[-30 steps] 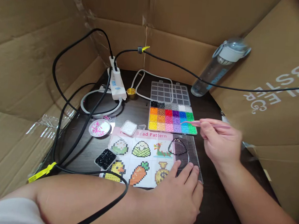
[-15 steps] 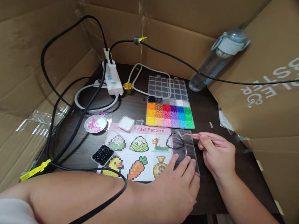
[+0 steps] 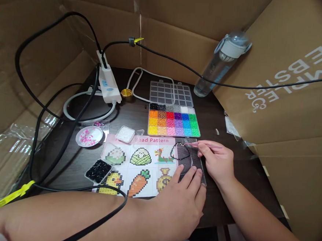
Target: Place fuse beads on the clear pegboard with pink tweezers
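Observation:
My left hand (image 3: 182, 204) lies flat with fingers spread, its fingertips on the lower part of a clear pegboard (image 3: 198, 166). A thin outline of black beads (image 3: 171, 155) forms a loop on the pegboard's upper left. In my right hand (image 3: 218, 162) are pink tweezers (image 3: 196, 144), pinched between thumb and fingers. The tips point left at the top of the bead outline; whether they hold a bead is too small to tell. Beneath the pegboard's left side is a printed bead pattern sheet (image 3: 154, 164) with several pictures, partly covered by my left hand.
A compartment box of coloured beads (image 3: 174, 121) stands open behind the sheet. Left are a black bead tray (image 3: 98, 171), a white bead tray (image 3: 125, 134) and a dish of pink beads (image 3: 89, 136). Black cables (image 3: 81, 118), a power strip (image 3: 109, 85) and a bottle (image 3: 218, 67) stand around.
The whole view has shifted, so things appear further left. The tweezers' tips have moved slightly left over the top of the bead outline. My left hand stays on the pegboard.

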